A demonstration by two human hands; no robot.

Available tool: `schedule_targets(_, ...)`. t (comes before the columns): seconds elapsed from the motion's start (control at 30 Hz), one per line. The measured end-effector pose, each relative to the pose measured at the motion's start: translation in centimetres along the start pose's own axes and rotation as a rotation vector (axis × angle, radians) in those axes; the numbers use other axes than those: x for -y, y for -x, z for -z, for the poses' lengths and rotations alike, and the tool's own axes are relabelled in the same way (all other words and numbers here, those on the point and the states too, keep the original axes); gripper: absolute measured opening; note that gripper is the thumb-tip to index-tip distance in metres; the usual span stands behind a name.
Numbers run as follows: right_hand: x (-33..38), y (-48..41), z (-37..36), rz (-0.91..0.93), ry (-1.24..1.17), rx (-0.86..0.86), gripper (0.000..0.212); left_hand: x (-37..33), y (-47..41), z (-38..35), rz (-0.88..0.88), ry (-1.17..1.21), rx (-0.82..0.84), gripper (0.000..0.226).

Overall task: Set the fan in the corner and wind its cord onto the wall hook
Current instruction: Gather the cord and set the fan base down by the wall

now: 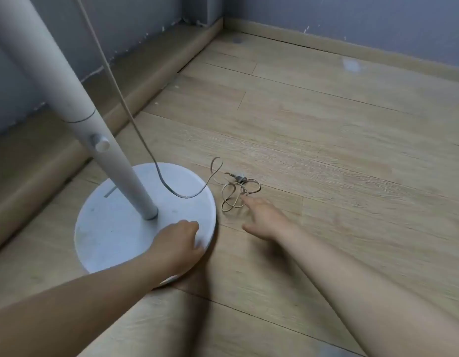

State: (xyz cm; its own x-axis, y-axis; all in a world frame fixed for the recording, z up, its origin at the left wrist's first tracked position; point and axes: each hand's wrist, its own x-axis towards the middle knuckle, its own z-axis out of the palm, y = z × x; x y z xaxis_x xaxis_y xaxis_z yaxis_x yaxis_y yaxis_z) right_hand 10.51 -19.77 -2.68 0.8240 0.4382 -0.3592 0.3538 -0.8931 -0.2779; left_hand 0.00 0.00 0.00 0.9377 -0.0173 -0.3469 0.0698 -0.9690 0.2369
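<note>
A white pedestal fan stands at the left; only its pole (55,81) and round base (115,222) show, the head is out of frame. A beige cord (135,124) hangs down beside the pole, crosses the base and ends in a loose tangle (237,193) with the plug (237,177) on the wooden floor to the right of the base. My left hand (178,244) rests curled on the base's near right rim. My right hand (265,219) stretches toward the tangle with fingers apart, its fingertip at the nearest loop. No wall hook is visible.
Grey walls with a wooden skirting board (156,68) meet in a corner (215,21) at the top centre. Bare wooden floor (339,130) spreads to the right of the fan.
</note>
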Motion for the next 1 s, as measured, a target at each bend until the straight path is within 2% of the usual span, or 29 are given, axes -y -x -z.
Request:
schedule_targets(0.17, 1.2, -2.7, -1.7, -0.041, 0.018, -0.010, 0.073, 2.8, 0.5, -0.9, 0.054, 0.072, -0.026, 0.032)
schedule_targets(0.33, 1.3, -2.0, -2.3, -0.069, 0.106, -0.111, 0.030, 3.6, 0.9, -1.3, 0.026, 0.096, -0.051, 0.032)
schedule_targets(0.43, 0.9, -1.5, -1.7, -0.041, -0.021, -0.167, 0.020, 3.5, 1.2, -1.4, 0.016, 0.122, -0.056, 0.033)
schedule_targets(0.53, 1.0, -0.5, -0.3, 0.023, -0.087, -0.214, 0.023, 3.4, 1.4, -1.2, 0.034, 0.180, -0.077, 0.035)
schedule_targets(0.77, 3.8, 2.2, 4.5, 0.126, -0.585, -0.365, 0.030, 3.3, 2.5, -0.1, 0.071, 0.334, -0.140, 0.048)
schedule_targets(0.9, 6.7, 4.3, 7.3, 0.211, -0.836, -0.291, 0.028, 4.0, 3.1, 0.7, 0.082, 0.445, -0.179, 0.069)
schedule_targets(1.0, 8.1, 5.9, 9.0, 0.267, -0.930, -0.233, 0.028, 4.1, 3.5, 1.3, 0.108, 0.560, -0.184, 0.086)
